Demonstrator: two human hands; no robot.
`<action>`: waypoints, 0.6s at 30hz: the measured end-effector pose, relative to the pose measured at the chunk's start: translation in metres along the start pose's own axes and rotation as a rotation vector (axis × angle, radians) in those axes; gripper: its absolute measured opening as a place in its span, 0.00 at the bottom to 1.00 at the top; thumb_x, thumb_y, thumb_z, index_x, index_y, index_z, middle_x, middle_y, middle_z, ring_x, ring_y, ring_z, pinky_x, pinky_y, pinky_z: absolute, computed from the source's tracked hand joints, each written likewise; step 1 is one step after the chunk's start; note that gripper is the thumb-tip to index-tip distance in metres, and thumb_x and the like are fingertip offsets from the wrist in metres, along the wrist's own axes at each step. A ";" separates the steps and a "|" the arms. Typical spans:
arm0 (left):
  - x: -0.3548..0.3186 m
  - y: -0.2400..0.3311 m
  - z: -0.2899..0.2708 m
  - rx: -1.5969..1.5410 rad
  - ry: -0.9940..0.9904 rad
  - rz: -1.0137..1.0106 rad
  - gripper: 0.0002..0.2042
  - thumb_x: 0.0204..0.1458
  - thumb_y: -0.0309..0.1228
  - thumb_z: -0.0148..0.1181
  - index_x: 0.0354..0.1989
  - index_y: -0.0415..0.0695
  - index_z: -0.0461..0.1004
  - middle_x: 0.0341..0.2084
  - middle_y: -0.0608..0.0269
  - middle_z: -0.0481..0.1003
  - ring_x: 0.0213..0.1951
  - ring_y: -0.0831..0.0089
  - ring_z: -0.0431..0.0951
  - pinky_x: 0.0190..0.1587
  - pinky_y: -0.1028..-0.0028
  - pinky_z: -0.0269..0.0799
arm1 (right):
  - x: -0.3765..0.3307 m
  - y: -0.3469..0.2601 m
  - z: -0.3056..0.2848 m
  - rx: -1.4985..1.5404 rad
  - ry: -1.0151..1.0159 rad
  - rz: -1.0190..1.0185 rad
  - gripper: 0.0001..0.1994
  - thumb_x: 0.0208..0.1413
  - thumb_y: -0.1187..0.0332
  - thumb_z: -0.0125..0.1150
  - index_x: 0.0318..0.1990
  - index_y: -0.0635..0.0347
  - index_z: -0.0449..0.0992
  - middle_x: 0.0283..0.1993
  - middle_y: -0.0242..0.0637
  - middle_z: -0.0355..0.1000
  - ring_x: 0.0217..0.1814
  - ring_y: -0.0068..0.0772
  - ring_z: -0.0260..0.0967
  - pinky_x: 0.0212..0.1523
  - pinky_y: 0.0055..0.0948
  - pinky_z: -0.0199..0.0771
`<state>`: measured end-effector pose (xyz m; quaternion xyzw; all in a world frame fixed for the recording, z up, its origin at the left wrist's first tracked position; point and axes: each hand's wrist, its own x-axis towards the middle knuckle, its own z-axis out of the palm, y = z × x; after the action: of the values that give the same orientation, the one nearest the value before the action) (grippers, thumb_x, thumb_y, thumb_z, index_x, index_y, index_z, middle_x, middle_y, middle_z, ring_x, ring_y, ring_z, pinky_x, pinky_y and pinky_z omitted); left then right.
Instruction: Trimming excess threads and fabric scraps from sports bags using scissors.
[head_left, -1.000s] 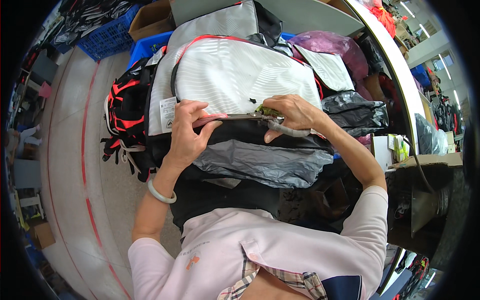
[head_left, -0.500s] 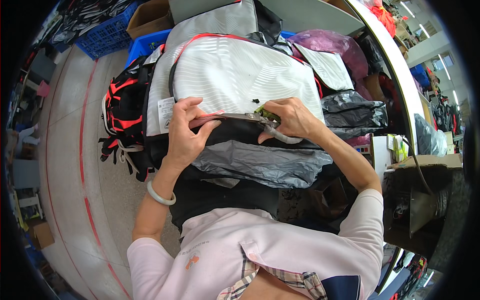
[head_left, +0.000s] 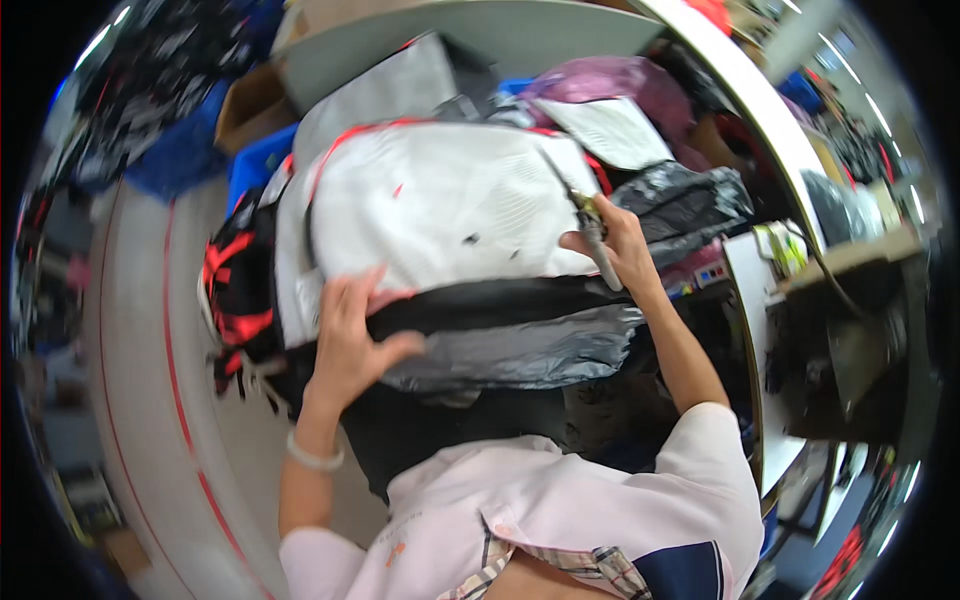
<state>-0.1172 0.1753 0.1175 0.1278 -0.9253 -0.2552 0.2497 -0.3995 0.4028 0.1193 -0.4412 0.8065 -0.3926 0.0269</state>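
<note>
A backpack (head_left: 440,210) lies before me with a pale silver, line-patterned panel facing up and red trim along its far edge. My right hand (head_left: 622,245) grips a pair of scissors (head_left: 592,235) with wrapped handles; their blades point away over the panel's right part. My left hand (head_left: 352,335) is blurred, fingers apart and thumb stretched out, at the panel's near left edge. It appears to hold nothing. Small dark scraps and a red snippet (head_left: 398,190) rest on the panel. Crumpled grey fabric (head_left: 520,350) hangs along the near side.
Black and red straps (head_left: 238,280) bulge out on the left. Behind stand a blue bin (head_left: 248,165) and a cardboard box (head_left: 252,108). Pink plastic (head_left: 620,80) and dark grey plastic (head_left: 690,205) lie at the right, beside a white table edge (head_left: 765,120).
My right hand has lifted the scissors away from my left hand, to the right, blades now pointing away. My left hand has opened its pinch on the red edge. The view has shifted.
</note>
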 end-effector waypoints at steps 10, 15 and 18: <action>0.076 -0.001 -0.015 0.428 -0.101 0.424 0.09 0.37 0.25 0.65 0.26 0.40 0.71 0.25 0.52 0.70 0.33 0.52 0.69 0.37 0.56 0.61 | -0.086 0.077 -0.006 0.878 0.438 0.549 0.16 0.42 0.62 0.71 0.30 0.58 0.68 0.27 0.25 0.63 0.31 0.18 0.59 0.32 0.22 0.59; 0.245 0.099 -0.077 0.644 0.450 0.860 0.11 0.45 0.26 0.61 0.37 0.36 0.71 0.30 0.47 0.72 0.36 0.50 0.73 0.41 0.58 0.67 | 0.058 0.085 -0.141 0.940 0.930 -0.121 0.10 0.48 0.62 0.62 0.27 0.51 0.66 0.24 0.22 0.58 0.27 0.18 0.57 0.27 0.24 0.57; 0.328 0.187 -0.113 0.874 0.721 0.720 0.18 0.50 0.38 0.62 0.45 0.37 0.74 0.30 0.44 0.76 0.33 0.48 0.76 0.36 0.61 0.70 | 0.098 0.101 -0.275 0.636 1.083 -0.257 0.09 0.49 0.64 0.63 0.30 0.55 0.69 0.27 0.25 0.62 0.29 0.23 0.60 0.30 0.27 0.60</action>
<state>-0.3541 0.1661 0.4320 -0.0223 -0.7870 0.3006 0.5383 -0.6362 0.5289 0.2721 -0.2440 0.4907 -0.7800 -0.3022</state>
